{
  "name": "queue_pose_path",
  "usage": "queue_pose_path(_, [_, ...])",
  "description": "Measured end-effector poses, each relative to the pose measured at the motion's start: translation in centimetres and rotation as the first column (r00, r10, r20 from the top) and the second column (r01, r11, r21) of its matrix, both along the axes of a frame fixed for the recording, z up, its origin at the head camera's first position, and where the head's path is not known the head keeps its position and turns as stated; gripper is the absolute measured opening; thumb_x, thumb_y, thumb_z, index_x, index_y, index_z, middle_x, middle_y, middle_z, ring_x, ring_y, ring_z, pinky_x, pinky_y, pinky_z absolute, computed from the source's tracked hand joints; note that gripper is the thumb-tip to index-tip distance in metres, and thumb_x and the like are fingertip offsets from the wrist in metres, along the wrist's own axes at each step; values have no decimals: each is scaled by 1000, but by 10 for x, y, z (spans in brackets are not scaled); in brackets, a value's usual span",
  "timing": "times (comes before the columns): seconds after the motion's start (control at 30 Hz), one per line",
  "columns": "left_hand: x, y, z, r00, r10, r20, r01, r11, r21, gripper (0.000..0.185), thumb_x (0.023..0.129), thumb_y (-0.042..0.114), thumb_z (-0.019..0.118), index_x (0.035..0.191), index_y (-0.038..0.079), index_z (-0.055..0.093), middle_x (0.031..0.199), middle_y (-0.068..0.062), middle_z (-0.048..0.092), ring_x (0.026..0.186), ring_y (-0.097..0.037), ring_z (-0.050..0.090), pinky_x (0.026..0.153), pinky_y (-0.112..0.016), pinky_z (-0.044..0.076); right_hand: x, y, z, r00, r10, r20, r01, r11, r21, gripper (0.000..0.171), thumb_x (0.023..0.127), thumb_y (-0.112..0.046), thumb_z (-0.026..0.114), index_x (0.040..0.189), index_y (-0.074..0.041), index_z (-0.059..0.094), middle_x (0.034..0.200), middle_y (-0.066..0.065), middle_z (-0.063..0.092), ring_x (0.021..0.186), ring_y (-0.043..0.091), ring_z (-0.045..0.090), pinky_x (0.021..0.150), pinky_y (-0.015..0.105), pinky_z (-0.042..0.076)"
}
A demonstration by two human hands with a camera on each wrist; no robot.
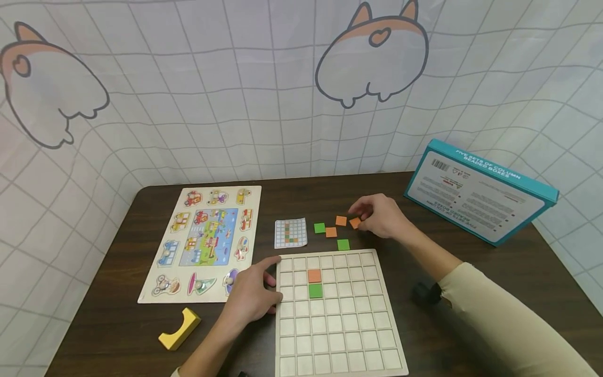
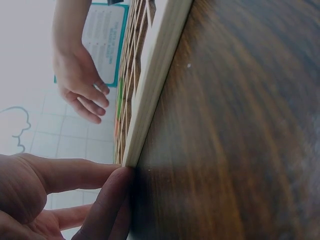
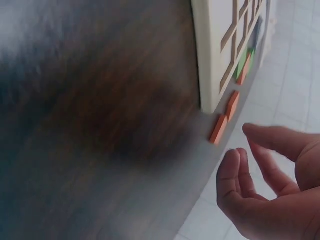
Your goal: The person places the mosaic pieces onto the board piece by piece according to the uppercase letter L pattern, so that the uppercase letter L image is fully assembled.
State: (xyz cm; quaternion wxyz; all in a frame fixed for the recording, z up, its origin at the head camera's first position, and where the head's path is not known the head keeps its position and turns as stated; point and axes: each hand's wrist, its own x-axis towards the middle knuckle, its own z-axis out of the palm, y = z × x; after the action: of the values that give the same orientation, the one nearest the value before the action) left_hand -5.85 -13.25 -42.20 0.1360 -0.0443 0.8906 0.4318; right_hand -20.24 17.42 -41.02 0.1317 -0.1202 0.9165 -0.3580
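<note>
My left hand [image 1: 252, 293] rests at the left edge of a pale wooden grid board [image 1: 333, 325], its fingertips touching the rim near the far corner. On the board lie an orange square tile [image 1: 314, 276] and, just nearer, a green square tile [image 1: 315, 290]. Beyond the board my right hand [image 1: 380, 215] hovers beside a loose orange tile [image 1: 355, 223], thumb and fingers apart with nothing visible between them. Close by are two more orange tiles, one farther [image 1: 341, 220] and one nearer [image 1: 331, 232], plus green tiles at the left [image 1: 320, 228] and front [image 1: 343, 244].
A small pattern card [image 1: 290, 233] lies left of the loose tiles. At the left are a picture puzzle board [image 1: 202, 243] and a yellow arch block [image 1: 180, 330]. A teal-edged box [image 1: 480, 191] stands at the back right, before a patterned curtain.
</note>
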Motion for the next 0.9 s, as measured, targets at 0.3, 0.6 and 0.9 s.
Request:
queue_pose_path(0.3, [1,0,1,1000,-1,-1,1,1000,2,77,75,-9,77,147,9,58,89,-10,57,48,-15,62,46,-29,55,-9,2,-11,996,54,65,-56,998,29,35,86,5,74,119,-6,76,117,13,71,101,27,63,84,38,56])
queue_pose_path(0.6, [1,1,2,1000,-3,-1,3,1000,5,76,75,-9,77,147,9,58,89,-10,58,47,-15,63,45,-28,53,-10,4,-14,997,70,30,-71,997,42,31,86,7,73,114,-5,78,111,13,71,95,25,62,80,36,55])
queue_pose_path(0.9, [1,1,2,1000,5,0,-5,1000,1,76,75,-8,78,147,9,58,89,-10,58,47,-16,62,45,-29,54,-9,2,-14,994,109,-27,-107,992,69,26,89,5,74,113,-4,77,113,14,73,98,27,67,87,42,59])
